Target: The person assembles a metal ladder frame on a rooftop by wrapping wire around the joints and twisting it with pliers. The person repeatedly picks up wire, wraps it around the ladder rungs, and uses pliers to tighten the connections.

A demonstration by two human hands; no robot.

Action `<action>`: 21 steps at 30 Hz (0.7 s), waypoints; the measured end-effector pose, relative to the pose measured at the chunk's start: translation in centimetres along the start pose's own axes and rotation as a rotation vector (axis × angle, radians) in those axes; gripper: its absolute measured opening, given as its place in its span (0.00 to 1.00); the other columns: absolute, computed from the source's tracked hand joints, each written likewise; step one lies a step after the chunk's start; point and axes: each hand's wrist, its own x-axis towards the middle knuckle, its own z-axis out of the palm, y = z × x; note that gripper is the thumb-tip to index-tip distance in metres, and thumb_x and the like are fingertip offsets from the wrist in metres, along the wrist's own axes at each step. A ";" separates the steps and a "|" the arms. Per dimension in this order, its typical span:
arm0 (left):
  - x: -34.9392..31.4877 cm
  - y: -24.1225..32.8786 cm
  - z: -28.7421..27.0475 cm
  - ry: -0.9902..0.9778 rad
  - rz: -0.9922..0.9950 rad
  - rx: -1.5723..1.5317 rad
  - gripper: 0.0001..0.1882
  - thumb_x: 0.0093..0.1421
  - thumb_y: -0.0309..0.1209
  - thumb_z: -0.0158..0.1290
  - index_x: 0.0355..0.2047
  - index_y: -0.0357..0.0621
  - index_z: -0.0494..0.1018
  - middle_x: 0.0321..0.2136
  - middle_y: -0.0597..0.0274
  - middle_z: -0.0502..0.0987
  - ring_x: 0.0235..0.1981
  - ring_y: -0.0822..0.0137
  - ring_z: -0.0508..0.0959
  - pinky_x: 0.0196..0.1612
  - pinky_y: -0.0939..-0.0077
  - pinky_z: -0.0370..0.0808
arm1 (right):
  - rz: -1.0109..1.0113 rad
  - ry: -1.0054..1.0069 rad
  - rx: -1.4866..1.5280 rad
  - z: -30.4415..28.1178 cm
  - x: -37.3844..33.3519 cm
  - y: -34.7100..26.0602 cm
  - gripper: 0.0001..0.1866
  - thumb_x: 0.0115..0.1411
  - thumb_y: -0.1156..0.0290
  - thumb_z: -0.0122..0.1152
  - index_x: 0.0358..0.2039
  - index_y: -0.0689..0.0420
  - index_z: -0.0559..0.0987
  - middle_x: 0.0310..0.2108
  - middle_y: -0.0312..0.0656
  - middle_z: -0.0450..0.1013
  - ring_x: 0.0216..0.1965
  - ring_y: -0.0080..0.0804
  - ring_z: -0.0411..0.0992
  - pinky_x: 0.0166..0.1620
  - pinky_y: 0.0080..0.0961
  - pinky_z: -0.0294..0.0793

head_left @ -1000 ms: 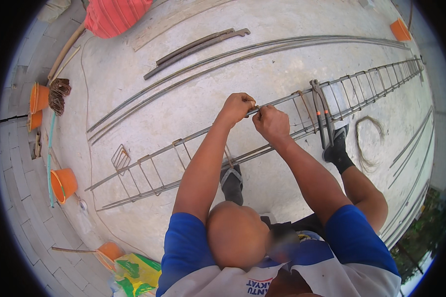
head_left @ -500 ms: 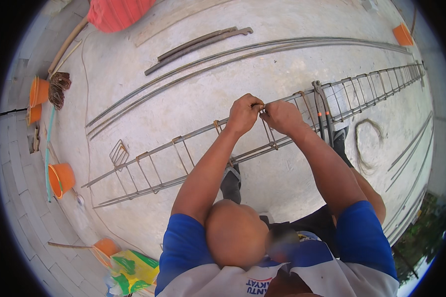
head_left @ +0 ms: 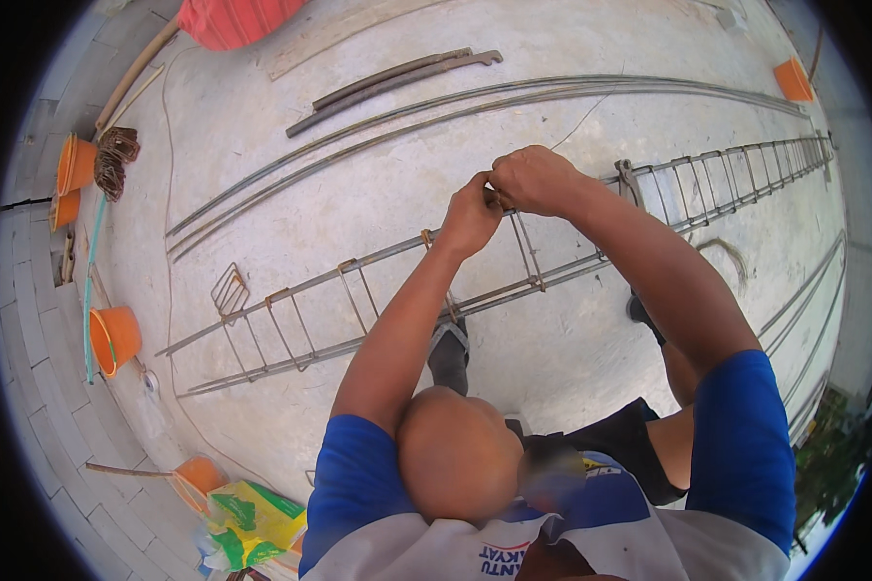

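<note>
A long rebar cage point(head_left: 310, 281) of steel bars and square stirrups slants across the concrete floor. My left hand point(head_left: 473, 215) is closed at its upper bar, with the fingertips pinched where a stirrup meets the bar. My right hand point(head_left: 533, 181) is closed too, just above and touching the left fingers. From behind it a thin tie wire point(head_left: 581, 121) sticks out to the upper right; the fingers hide the rest. The long-handled pincers point(head_left: 626, 176) lie across the cage, their handles covered by my right forearm. A bundle of tie wire point(head_left: 730, 257) lies beyond that arm.
Long loose bars point(head_left: 407, 114) and two shorter rods, one a hooked bar point(head_left: 397, 92), lie on the far side. A loose stirrup point(head_left: 231, 290) rests by the cage's left end. Orange buckets point(head_left: 116, 339) line the block wall. My foot point(head_left: 449, 353) is beside the cage.
My right hand has risen and turned over beside the left, its elbow swinging outward. The thin wire now shows beyond it, and the forearm now covers the pincers' handles.
</note>
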 end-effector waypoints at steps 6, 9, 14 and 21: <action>0.7 -0.9 0.3 -0.035 -0.074 -0.173 0.21 0.57 0.28 0.52 0.50 0.31 0.68 0.31 0.53 0.81 0.30 0.67 0.79 0.36 0.74 0.74 | 0.150 0.015 0.018 2.6 0.7 2.9 0.07 0.49 0.69 0.60 0.28 0.54 0.83 0.29 0.45 0.78 0.33 0.41 0.78 0.36 0.37 0.77; 0.9 -1.5 0.4 -0.048 -0.105 -0.177 0.21 0.56 0.27 0.52 0.49 0.31 0.68 0.31 0.54 0.81 0.29 0.67 0.79 0.35 0.75 0.74 | 0.159 -0.206 -0.128 1.5 -0.4 2.6 0.07 0.49 0.71 0.59 0.28 0.54 0.82 0.29 0.45 0.78 0.33 0.41 0.78 0.36 0.37 0.76; 1.1 -1.5 0.2 -0.077 -0.103 -0.167 0.19 0.55 0.27 0.53 0.46 0.32 0.71 0.31 0.54 0.80 0.29 0.67 0.79 0.35 0.75 0.75 | 0.043 -0.332 -0.012 -0.4 -1.0 -0.2 0.06 0.49 0.70 0.59 0.25 0.55 0.82 0.28 0.46 0.78 0.33 0.41 0.78 0.37 0.38 0.77; 1.0 -0.3 -0.2 -0.106 -0.092 -0.154 0.14 0.58 0.30 0.54 0.42 0.32 0.74 0.28 0.56 0.79 0.27 0.67 0.77 0.33 0.73 0.75 | 0.097 0.124 0.055 0.3 0.3 0.4 0.13 0.51 0.65 0.61 0.36 0.56 0.81 0.36 0.49 0.75 0.41 0.46 0.74 0.44 0.41 0.73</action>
